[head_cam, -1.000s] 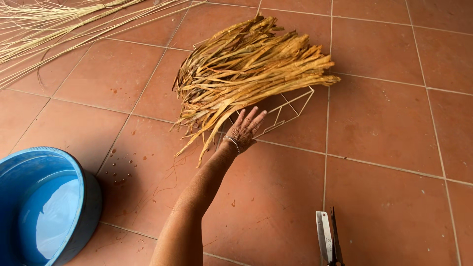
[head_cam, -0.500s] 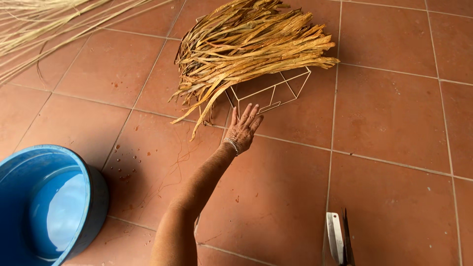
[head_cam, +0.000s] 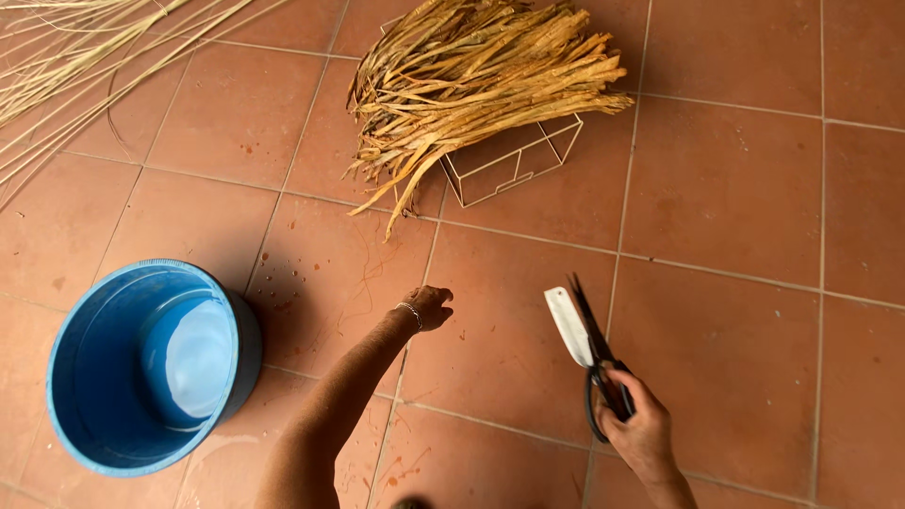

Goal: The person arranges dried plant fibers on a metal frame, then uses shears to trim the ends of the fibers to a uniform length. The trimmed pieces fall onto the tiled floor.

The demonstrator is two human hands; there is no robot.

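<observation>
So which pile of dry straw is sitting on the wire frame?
The thick golden bundle at top centre; it lies over the white wire frame. The thin pale stalks top left lie on bare tiles.

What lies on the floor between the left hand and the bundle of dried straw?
In the head view, only bare terracotta tiles lie between the left hand and the bundle of dried straw, marked with small dark specks, thin stray fibres and one grout line.

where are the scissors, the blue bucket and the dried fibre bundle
scissors [head_cam: 586,351], head view, where the blades meet the handles
blue bucket [head_cam: 94,443], head view, inner wall near the rim
dried fibre bundle [head_cam: 471,85], head view, middle of the strands
</observation>
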